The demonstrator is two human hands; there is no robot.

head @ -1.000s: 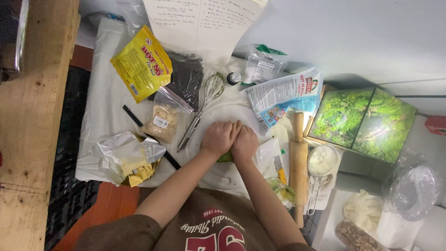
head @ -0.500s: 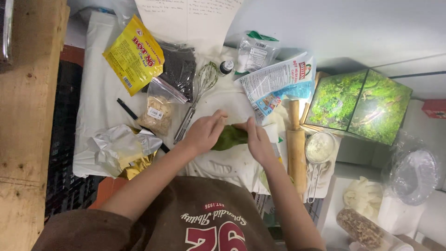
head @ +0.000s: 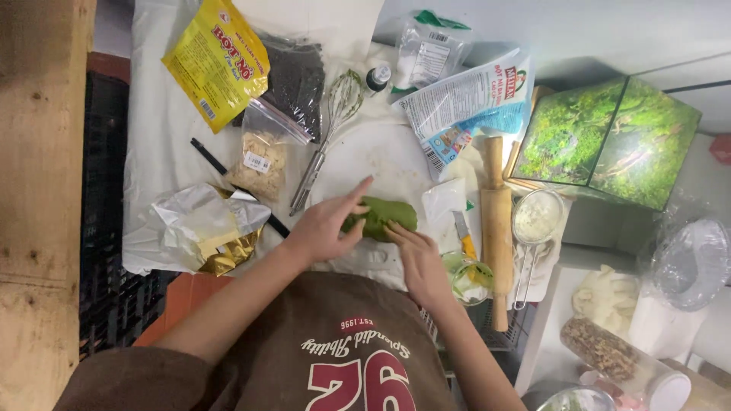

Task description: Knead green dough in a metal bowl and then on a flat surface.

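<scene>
A green lump of dough (head: 383, 215) lies on the white floured sheet (head: 358, 156) in front of me. My left hand (head: 326, 225) rests against its left end, index finger stretched out above it. My right hand (head: 421, 259) touches the near right side of the dough with its fingertips. Neither hand closes around it; both press on it from the sides.
A wire whisk (head: 327, 125) and a small bag of sliced nuts (head: 261, 158) lie to the left. A wooden rolling pin (head: 496, 221), a small sieve (head: 537, 221) and a green-patterned box (head: 605, 141) are on the right. Yellow and dark packets (head: 221, 57) lie beyond.
A second ago both hands were pressed together on top of the dough, hiding it. They have moved apart, and the green dough now shows between them, stretched sideways.
</scene>
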